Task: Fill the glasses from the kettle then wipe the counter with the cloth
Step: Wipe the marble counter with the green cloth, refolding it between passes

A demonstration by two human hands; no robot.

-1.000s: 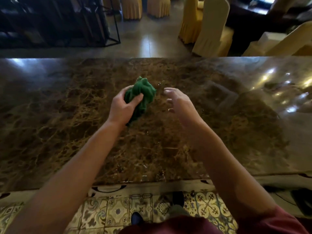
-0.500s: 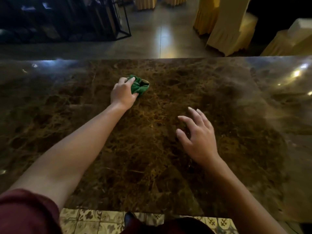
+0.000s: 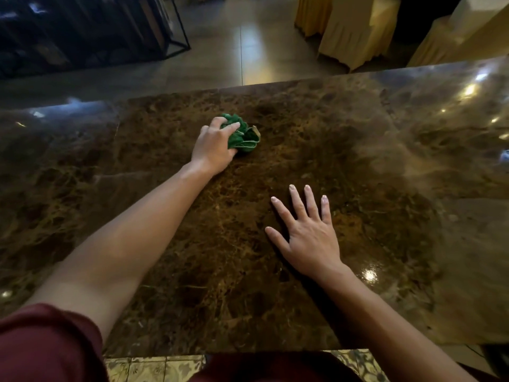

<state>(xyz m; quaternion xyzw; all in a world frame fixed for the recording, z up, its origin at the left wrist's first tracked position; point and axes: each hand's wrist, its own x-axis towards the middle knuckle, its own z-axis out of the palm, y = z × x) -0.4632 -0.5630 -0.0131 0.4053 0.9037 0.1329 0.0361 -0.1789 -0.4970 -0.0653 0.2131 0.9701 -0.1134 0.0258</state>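
A bunched green cloth [image 3: 243, 136] lies pressed on the brown marble counter [image 3: 371, 166], toward its far side. My left hand [image 3: 213, 148] is stretched out and closed over the cloth's near left part, holding it down on the stone. My right hand [image 3: 307, 234] lies flat on the counter nearer to me, palm down, fingers spread, holding nothing. No kettle or glasses are in view.
Beyond the counter's far edge is a tiled floor with a black metal rack [image 3: 91, 31] at the back left and chairs in yellow covers [image 3: 355, 28] at the back right. Patterned floor tiles [image 3: 154, 368] show below the near edge.
My left hand brought the cloth down from the air onto the counter and pushed it outward. My right hand dropped from beside the cloth and settled flat on the counter.
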